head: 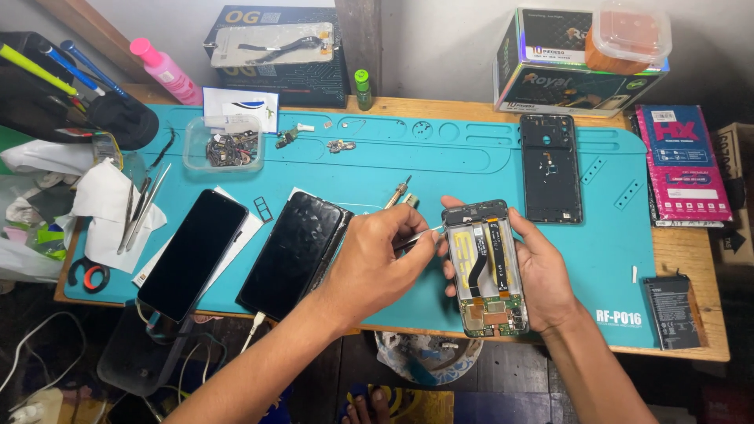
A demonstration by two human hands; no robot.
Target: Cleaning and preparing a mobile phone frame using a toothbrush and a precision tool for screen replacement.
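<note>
Nearest the camera, two bare forearms come in from the near edge. Right hand (542,271) cups an opened phone chassis (485,271), fingers wrapped round its right side, thumb side hidden behind it; boards and flex cables face up, chassis held just above the near edge of the teal work mat (471,157). Left hand (377,263) is closed in a pinch on thin tweezers (420,238), tip touching the chassis's upper left edge. Left of the hands, two dark phones (294,251) (195,251) lie screen-up on the mat, side by side. Far right of the chassis, a black back frame (551,167) lies flat. Far left, a clear parts tub (224,143) of small bits; more tweezers (141,208) on a white cloth at the left edge. A battery (674,310) sits on the wooden table, near right.
</note>
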